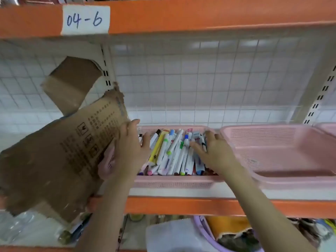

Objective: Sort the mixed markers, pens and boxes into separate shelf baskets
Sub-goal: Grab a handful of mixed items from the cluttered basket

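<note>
The right hand's fingers (200,149) lie spread and nearly straight on the heap of markers and pens (174,151), holding nothing. The left hand (131,148) rests at the heap's nine o'clock edge, fingers loosely extended against a torn cardboard box (60,153); whether it grips the box I cannot tell. The heap fills a pink basket (174,182) on the shelf (200,204). At three o'clock a second pink basket (283,155) holds nothing visible, so sorting looks barely begun.

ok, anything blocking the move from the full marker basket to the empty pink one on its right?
Nothing visible. The right hand is already on the markers, and the empty basket sits directly alongside, open-topped. The cardboard box is on the opposite side.
</note>
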The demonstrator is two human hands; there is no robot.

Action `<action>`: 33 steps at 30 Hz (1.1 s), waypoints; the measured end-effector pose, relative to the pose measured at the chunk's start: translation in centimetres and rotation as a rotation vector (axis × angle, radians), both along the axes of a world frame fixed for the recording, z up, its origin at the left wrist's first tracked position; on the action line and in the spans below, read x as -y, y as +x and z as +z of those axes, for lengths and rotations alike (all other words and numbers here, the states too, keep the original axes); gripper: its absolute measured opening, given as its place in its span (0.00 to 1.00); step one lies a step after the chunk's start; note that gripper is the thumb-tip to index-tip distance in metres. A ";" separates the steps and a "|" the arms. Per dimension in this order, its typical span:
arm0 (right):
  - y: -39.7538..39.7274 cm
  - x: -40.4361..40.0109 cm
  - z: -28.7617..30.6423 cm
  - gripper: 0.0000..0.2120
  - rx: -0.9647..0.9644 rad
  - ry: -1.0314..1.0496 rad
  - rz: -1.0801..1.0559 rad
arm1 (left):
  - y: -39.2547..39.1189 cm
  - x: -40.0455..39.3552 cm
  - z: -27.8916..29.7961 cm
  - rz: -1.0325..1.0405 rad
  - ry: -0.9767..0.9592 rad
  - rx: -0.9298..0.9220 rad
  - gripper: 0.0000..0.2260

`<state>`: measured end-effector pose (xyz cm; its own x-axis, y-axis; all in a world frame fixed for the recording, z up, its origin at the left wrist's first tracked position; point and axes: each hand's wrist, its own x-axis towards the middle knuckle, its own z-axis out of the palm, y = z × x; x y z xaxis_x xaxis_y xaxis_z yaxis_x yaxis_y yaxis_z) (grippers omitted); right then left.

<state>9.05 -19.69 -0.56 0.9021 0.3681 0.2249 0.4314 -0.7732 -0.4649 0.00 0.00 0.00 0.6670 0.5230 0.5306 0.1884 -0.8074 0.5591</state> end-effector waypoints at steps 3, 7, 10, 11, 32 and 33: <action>0.6 -1.8 -0.4 0.48 -0.164 -0.197 -0.045 | 0.3 -1.1 -1.2 0.015 -0.013 -0.032 0.21; 0.8 -3.4 -0.7 0.47 -0.260 -0.218 -0.094 | 0.0 -2.2 -2.5 0.043 -0.002 -0.130 0.23; 0.5 -3.9 -0.4 0.39 -0.257 -0.189 -0.120 | -0.1 -2.6 -2.8 0.071 -0.005 -0.201 0.26; 0.2 -4.1 -0.4 0.39 -0.267 -0.190 -0.124 | 0.0 -2.7 -2.9 0.070 -0.019 -0.213 0.27; 1.4 -3.1 -2.0 0.11 -0.278 0.098 -0.245 | 6.5 -3.1 -0.7 -0.082 0.098 -0.851 0.39; 1.4 -3.2 -1.9 0.14 -0.280 0.081 -0.229 | 6.7 -3.2 -0.7 -0.097 0.056 -0.851 0.39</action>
<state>10.49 -16.50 -2.45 0.9899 0.1404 -0.0218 0.0989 -0.7909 -0.6039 6.74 3.22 -0.66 0.8903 0.4308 -0.1477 0.4541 -0.8640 0.2175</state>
